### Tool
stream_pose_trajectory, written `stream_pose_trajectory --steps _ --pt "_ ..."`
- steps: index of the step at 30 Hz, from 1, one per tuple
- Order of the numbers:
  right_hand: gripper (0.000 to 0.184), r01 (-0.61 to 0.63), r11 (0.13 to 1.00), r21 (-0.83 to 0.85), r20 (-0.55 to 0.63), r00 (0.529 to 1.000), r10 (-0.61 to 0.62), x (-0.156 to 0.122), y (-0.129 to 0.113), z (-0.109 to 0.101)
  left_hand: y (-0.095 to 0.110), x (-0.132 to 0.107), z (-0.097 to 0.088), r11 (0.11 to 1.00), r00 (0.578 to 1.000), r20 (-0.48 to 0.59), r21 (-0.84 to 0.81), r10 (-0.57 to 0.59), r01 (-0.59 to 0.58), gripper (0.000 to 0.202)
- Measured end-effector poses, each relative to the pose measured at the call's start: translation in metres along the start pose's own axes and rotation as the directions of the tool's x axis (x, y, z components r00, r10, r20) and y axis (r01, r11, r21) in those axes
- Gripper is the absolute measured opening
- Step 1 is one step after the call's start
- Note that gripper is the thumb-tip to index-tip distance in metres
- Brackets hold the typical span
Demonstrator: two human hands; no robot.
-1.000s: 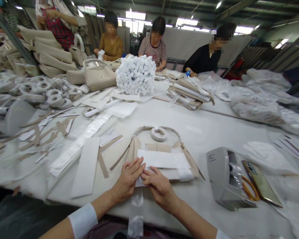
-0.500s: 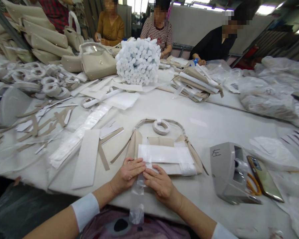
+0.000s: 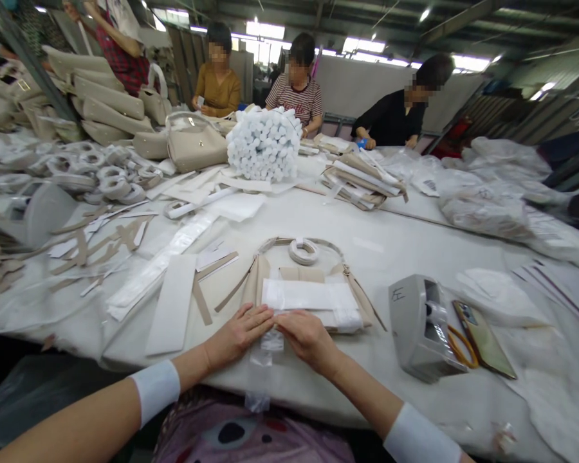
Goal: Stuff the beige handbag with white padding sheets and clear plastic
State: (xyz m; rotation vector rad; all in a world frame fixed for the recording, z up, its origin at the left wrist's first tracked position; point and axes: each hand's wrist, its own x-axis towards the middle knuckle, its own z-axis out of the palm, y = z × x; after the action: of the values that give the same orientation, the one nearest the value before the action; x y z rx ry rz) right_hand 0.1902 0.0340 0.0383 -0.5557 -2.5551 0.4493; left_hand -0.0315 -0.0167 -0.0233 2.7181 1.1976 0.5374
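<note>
A beige handbag (image 3: 251, 287) lies on the table in front of me. White wrapping (image 3: 309, 295) covers its front, and a white-wrapped ring (image 3: 303, 251) sits at its looped strap. From the bag's lower edge a strip of clear tape (image 3: 259, 370) runs down over the table edge. My left hand (image 3: 241, 333) lies with fingers stretched out flat against the lower left edge of the bag, over the tape. My right hand (image 3: 309, 342) meets it from the right, its fingers pressed together at the top of the tape. Both hands' fingertips hide the bag's edge there.
To the right stand a grey tape dispenser (image 3: 415, 328), yellow-handled scissors (image 3: 460, 350) and a phone (image 3: 485, 337). White card (image 3: 172, 305) and beige strips lie left. Farther back are a white foam-stick bundle (image 3: 263, 145), more handbags (image 3: 195, 145) and several people at work.
The view has tilted up, showing more of the ceiling. My hands stay at the bag's lower edge; the right hand's fingers have drawn together and bent more.
</note>
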Motion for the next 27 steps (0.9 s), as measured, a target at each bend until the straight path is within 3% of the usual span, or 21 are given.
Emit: stream_pose_trajectory --steps 3,6,9,11,13,17,20,23,27 --pt "0.003 -0.083 0.995 -0.056 -0.011 0.997 0.082 0.003 0.007 0.006 -0.003 0.0 -0.002 1.0 0.999 0.033 -0.027 0.001 0.0 0.062" --pt "0.01 -0.122 0.99 -0.068 -0.028 0.992 0.121 -0.001 0.011 0.014 -0.002 0.005 -0.016 0.996 0.997 0.076 -0.09 0.027 -0.02 0.061" --pt "0.011 -0.119 0.99 -0.079 -0.055 0.992 0.115 -0.004 0.012 0.019 0.008 0.015 -0.031 0.986 0.995 0.097 -0.159 -0.037 0.052 0.051" --pt "0.007 -0.114 0.99 -0.088 -0.079 0.991 0.107 -0.004 0.012 0.022 0.015 0.02 -0.031 0.976 0.99 0.044 -0.164 -0.135 0.14 0.04" --pt "0.003 -0.103 0.989 -0.101 -0.101 0.991 0.093 -0.003 0.011 0.023 0.02 0.022 -0.022 0.975 0.978 -0.083 -0.128 -0.191 0.179 0.034" --pt "0.006 -0.07 0.991 -0.113 -0.116 0.992 0.057 -0.002 0.007 0.019 0.016 0.017 0.002 0.996 0.95 -0.302 -0.002 -0.081 0.085 0.031" --pt "0.015 -0.007 0.993 -0.115 -0.075 0.997 -0.002 -0.013 -0.003 0.01 0.009 0.014 0.008 0.998 0.938 -0.346 0.051 -0.005 0.024 0.028" --pt "0.029 0.072 0.988 -0.139 0.021 0.997 -0.07 -0.032 -0.019 0.005 0.007 0.014 0.007 0.999 0.929 -0.369 0.045 -0.005 0.024 0.027" --pt "0.028 0.158 0.98 -0.125 0.114 0.983 -0.144 -0.044 -0.038 0.023 0.01 0.015 0.004 0.999 0.938 -0.346 -0.001 -0.031 0.032 0.028"
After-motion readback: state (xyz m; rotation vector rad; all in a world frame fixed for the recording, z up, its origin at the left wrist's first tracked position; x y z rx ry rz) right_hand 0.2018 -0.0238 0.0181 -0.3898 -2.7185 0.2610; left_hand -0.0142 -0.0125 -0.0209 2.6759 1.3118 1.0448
